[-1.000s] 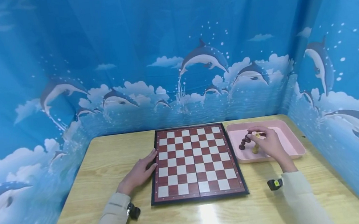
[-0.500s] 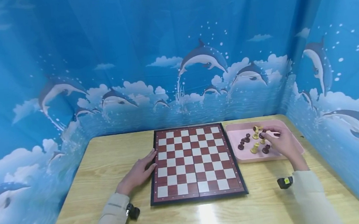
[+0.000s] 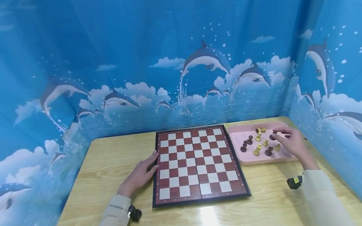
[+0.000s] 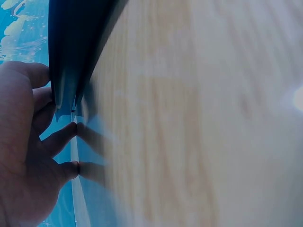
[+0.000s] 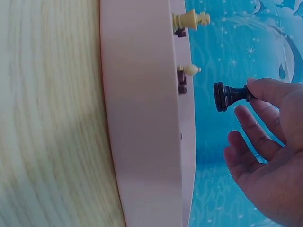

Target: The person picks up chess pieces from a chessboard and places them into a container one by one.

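Observation:
A dark chess piece is pinched by its upper end between the thumb and fingers of my right hand, its wide base facing away from the fingertips. The hand is over the right part of a pink tray, where several dark and cream chess pieces lie or stand. Among them are a cream piece and a dark piece near the front. My left hand rests against the left edge of the red and white chessboard, fingers extended. In the left wrist view its fingertips touch the board's dark edge and tabletop.
The light wooden table carries the board in the middle and the tray at its right. A blue curtain printed with dolphins hangs behind and along both sides.
My right hand has moved rightward across the tray with the dark chess piece, uncovering several pieces it had hidden. My left hand stays at the board's edge.

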Motion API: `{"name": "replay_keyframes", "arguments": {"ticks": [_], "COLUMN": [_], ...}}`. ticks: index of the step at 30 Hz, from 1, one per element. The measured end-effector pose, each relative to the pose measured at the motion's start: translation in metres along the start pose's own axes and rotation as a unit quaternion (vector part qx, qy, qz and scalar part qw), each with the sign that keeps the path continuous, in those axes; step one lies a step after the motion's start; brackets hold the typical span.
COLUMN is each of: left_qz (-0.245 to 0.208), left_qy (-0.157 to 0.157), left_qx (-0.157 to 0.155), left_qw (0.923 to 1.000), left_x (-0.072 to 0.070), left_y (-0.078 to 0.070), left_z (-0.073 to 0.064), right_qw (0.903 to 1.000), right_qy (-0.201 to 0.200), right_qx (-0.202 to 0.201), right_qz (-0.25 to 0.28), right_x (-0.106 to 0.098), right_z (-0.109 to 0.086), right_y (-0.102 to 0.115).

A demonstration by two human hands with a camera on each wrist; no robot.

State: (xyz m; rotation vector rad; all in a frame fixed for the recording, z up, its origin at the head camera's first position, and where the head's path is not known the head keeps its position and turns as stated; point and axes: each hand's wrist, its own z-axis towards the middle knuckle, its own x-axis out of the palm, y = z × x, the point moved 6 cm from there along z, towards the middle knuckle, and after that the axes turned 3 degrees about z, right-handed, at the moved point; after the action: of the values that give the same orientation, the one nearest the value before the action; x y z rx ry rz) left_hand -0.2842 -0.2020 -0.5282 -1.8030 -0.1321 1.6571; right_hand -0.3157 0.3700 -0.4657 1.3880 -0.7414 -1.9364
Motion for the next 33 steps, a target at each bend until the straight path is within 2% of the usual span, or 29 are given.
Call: {"name": "replay_keyframes", "arguments": {"ticks": [14, 33], "left_qz": [-0.013, -0.009], "left_qy": [0.004, 0.008], "left_qx": [-0.003, -0.011], "left_qw": [0.9999, 0.9999], "left_x": [-0.001, -0.001], "left_y": [0.000, 0.001], "left_z": [0.000, 0.000], "right_qw": [0.9994, 0.9986], "right_qy": [0.004, 0.030], "right_qx": [0.017, 0.029], "right_qz": [-0.029, -0.032], "right_x": [-0.002, 0.003], "right_z": [0.003, 0.008], "right_y": [-0.012, -0.024]}}
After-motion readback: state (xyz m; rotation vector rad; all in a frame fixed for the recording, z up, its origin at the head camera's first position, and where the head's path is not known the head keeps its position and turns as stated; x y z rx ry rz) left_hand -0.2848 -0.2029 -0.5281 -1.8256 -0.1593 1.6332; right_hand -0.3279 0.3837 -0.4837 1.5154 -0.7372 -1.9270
